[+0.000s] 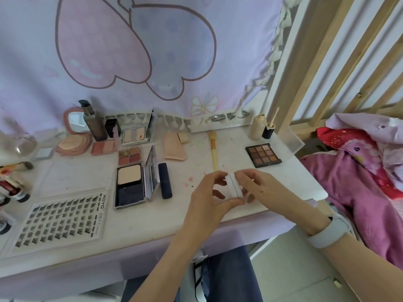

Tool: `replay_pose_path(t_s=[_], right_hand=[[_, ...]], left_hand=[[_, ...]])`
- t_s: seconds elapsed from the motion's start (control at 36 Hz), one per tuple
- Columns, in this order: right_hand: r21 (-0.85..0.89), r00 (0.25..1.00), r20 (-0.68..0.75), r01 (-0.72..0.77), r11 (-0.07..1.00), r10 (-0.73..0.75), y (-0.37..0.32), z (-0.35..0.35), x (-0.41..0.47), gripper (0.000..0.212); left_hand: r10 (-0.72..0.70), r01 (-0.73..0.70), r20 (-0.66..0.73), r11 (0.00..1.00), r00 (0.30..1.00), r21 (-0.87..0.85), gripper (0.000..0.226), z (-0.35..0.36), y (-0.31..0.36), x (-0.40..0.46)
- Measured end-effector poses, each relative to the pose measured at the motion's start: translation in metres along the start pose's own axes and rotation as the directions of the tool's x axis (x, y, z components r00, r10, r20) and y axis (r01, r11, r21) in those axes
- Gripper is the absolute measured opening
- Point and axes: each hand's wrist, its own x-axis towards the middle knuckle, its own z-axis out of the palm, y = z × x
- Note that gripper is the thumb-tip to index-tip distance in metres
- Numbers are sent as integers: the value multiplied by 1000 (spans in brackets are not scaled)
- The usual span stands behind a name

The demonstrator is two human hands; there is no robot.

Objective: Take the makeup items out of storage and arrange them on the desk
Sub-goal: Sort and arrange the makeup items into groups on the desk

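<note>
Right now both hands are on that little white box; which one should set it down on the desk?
Probably the right hand. It pinches the white box from the side nearest the bare desk below the brown eyeshadow palette. The left hand is nearer the crowded compacts.

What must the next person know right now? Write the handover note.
Left hand and right hand both grip a small white case above the desk's front right.
Already laid out: lash tray front left, open powder compact, navy tube, brown eyeshadow palette, yellow brush, blush pans and pump bottle at the back.
Left: set the white case down; I can't tell whether more remains in storage.
</note>
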Motion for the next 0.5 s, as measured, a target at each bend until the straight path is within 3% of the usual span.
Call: replay_pose_path(t_s=[0.06,0.11,0.28,0.36,0.5], right_hand=[[-139,1000,0,12,990,-12,4,-2,1,46],[-166,999,35,27,986,-22,9,-7,2,30],[-122,985,84,157,980,-148,16,-29,5,46],[-46,978,-20,208,977,-210,22,-43,8,51],[124,937,-304,220,968,-174,51,-54,4,44]], left_hand=[[-6,6,20,1000,1000,9,57,3,-1,1],[-22,23,32,1000,999,-8,56,5,-1,3],[-36,41,61,997,997,-71,61,6,-2,14],[-51,59,101,995,994,-86,74,3,-4,20],[-28,31,109,999,994,-26,60,14,-4,27]])
